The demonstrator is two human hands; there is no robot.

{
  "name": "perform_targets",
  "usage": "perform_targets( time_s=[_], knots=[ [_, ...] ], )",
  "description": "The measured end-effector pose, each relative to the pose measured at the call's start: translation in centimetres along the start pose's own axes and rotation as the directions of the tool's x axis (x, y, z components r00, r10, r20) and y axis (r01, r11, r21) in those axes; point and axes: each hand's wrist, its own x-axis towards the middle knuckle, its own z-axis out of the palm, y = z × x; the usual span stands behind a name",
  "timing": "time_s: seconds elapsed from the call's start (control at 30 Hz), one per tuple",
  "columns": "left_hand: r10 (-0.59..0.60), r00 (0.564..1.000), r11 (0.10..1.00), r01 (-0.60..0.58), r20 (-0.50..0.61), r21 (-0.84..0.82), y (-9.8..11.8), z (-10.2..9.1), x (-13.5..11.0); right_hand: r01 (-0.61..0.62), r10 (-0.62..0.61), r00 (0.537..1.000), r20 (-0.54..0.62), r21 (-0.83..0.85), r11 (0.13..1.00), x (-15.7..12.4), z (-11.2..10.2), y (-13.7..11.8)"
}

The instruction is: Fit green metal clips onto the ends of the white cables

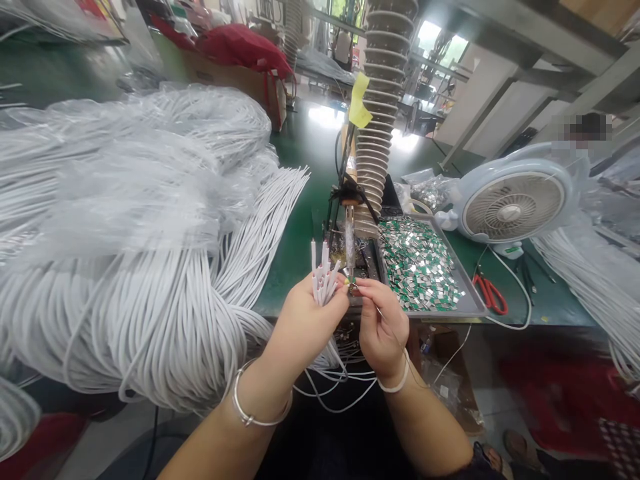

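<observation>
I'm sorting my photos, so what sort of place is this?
Probably an electronics assembly workshop: what looks like a soldering iron points down near a tray of small green-and-silver pieces and bundled white cables.

Bench: dark green, glossy flat tabletop (287,283). Left side: big heap of thin white cables (135,320), clear plastic film over part of it. Right of centre: shallow grey rectangular metal-look tray (474,303) near front edge. Red-handled scissors (493,295) just right of it. Pale blue round fan (513,213) behind scissors. Clear plastic bag (433,190) behind tray.
</observation>
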Motion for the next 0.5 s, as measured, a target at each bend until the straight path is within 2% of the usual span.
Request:
perform_targets(
  time_s=[0.27,0.5],
  knots=[
    [-0.003,1.0,1.0,0.003,-0.029,0.003,0.0,0.2,0.0,0.003,-0.003,1.0,0.017,0.01,1.0,0.2,0.0,-0.1],
    [-0.008,1.0,1.0,0.008,0.018,0.001,-1.1,0.4,-0.2,-0.009,0.008,0.999,0.04,0.019,1.0,-0.3,-0.3,-0.1]
  ],
)
